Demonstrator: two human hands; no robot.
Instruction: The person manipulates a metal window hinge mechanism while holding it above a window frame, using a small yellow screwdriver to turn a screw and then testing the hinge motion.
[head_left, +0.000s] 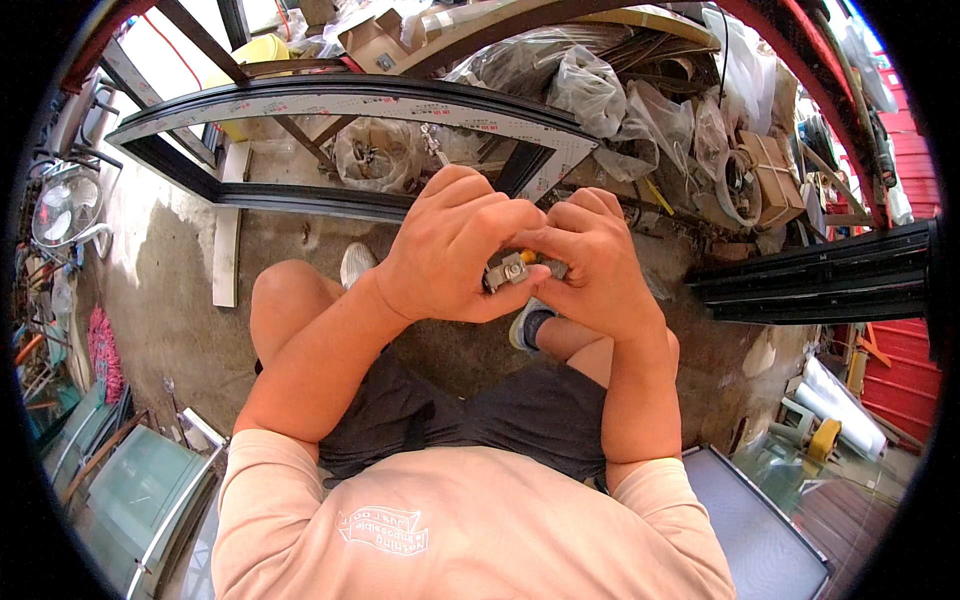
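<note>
Both of my hands meet in front of my chest, above my knees. My left hand [455, 245] is closed around a small silvery metal fitting [510, 270], which has a squarish end with a round screw or pin. A bit of yellow shows beside it between the fingers. My right hand [597, 262] pinches the fitting's right side, its thumb near the left thumb; the fingers hide most of the piece. Just beyond my hands lies a black window frame [330, 195] with printed white film along its edge. Another small metal piece [436, 145] shows by the frame, past my left knuckles.
Plastic bags [588, 92], coils and a cardboard box [770, 180] pile up beyond the frame. Black profiles [820, 275] jut in from the right. Glass panes [150, 480] lean at the lower left, near a fan [68, 210]. A screened panel [760, 520] lies at lower right.
</note>
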